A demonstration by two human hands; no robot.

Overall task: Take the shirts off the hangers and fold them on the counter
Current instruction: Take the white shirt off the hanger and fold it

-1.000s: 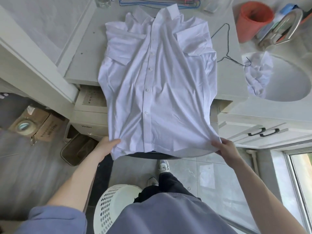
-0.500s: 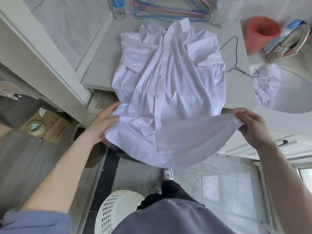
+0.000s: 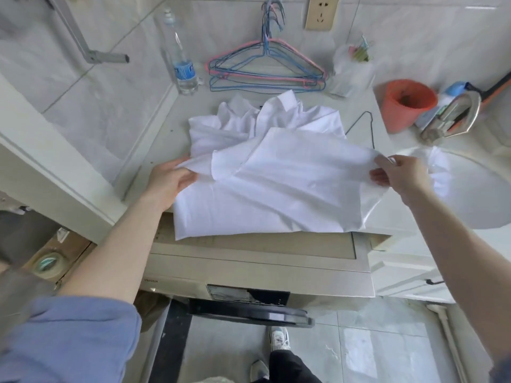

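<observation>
White button-up shirt [image 3: 276, 194] on the bench [image 3: 177, 134], front up, collar toward the far edge, fold line hanging just past the near edge above the washing machine [image 3: 260, 266]. Lower half doubled back over the chest, hem stretched wide between both hands. Left hand [image 3: 171, 179] at the hem's left end, fingers [image 3: 189, 176] curled in and pinching the cloth. Right hand [image 3: 401, 175] at the hem's right corner, fingers [image 3: 379, 172] pinching there too. Over by the far edge, against the wall: stack of blue and pink wire hangers [image 3: 265, 74], clear water bottle [image 3: 182, 64] upright just left of them. Black wire hanger [image 3: 369, 125] lying just beside the shirt's right shoulder. Orange bucket [image 3: 406, 105] toward the far right corner. Right of the bench, round sink [image 3: 481, 194], crumpled white cloth [image 3: 441, 172] draped at its rim behind the right hand.
</observation>
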